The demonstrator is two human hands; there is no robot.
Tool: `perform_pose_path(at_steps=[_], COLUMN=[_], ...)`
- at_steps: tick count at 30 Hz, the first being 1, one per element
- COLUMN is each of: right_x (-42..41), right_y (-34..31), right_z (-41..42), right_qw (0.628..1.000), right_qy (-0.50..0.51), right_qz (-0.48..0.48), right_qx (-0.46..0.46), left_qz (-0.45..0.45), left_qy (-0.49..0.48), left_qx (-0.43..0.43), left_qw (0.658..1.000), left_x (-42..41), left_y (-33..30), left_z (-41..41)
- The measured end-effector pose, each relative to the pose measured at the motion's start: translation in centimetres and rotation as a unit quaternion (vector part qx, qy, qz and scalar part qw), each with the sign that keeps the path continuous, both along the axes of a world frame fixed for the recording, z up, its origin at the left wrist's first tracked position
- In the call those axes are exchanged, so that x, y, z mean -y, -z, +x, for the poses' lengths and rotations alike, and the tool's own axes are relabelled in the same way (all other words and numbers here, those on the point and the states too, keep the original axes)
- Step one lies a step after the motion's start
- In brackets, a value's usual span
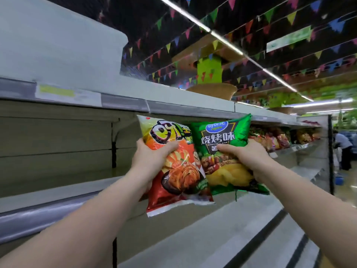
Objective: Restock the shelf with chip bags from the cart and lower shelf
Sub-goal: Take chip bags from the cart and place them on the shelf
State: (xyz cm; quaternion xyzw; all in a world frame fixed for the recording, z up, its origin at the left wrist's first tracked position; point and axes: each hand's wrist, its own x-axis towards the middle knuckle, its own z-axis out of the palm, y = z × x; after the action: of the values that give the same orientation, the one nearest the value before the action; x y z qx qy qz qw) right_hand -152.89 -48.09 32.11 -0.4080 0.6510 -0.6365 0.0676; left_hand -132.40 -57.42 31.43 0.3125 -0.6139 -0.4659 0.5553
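Gripping one chip bag each, both hands are raised in front of a grey shop shelf (58, 192). The left hand (149, 158) has thumb and fingers curled round the left edge of a red and orange bag (173, 171). The right hand (249, 155) clasps a green bag (218, 140) from the right side, thumb across its front. The two bags touch and overlap a little at the middle, both tilted and held in the air, not resting on any shelf. Fingers behind the bags are hidden. The green bag's lower corner is partly covered by the right wrist. Beyond them, an upper shelf (123, 102) carries a blurred price label (58, 91). More snack bags (270, 138) sit further right, too blurred to read. Coloured bunting (251, 26) and strip lights (228, 38) hang overhead.
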Motion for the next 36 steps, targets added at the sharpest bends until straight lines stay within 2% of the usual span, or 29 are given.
perform_pose_path(at_steps=[8, 15, 21, 27, 36], right_x=[7.7, 13.7, 18.5, 23.3, 31.2], right_y=[-1.2, -2.2, -2.0, -1.7, -2.1], right_z=[-8.6, -11.0, -10.9, -10.3, -8.9], right_qw=[0.979, 0.939, 0.915, 0.884, 0.844], right_qy=[-0.177, -0.302, -0.360, -0.417, -0.496], right_qz=[0.046, 0.105, 0.116, 0.143, 0.118], right_qx=[0.089, 0.130, 0.141, 0.157, 0.168], left_qz=[0.083, 0.137, 0.168, 0.157, 0.167], left_qy=[-0.034, -0.080, -0.078, -0.049, -0.090], left_qx=[-0.068, -0.068, -0.037, -0.022, -0.030], left_qw=[0.994, 0.985, 0.982, 0.986, 0.981], left_x=[0.4, 1.2, 3.8, 6.8, 9.2], left_y=[-0.4, -1.2, -2.1, -2.8, -3.6], left_z=[-5.3, -7.7, -7.8, -8.4, -9.8])
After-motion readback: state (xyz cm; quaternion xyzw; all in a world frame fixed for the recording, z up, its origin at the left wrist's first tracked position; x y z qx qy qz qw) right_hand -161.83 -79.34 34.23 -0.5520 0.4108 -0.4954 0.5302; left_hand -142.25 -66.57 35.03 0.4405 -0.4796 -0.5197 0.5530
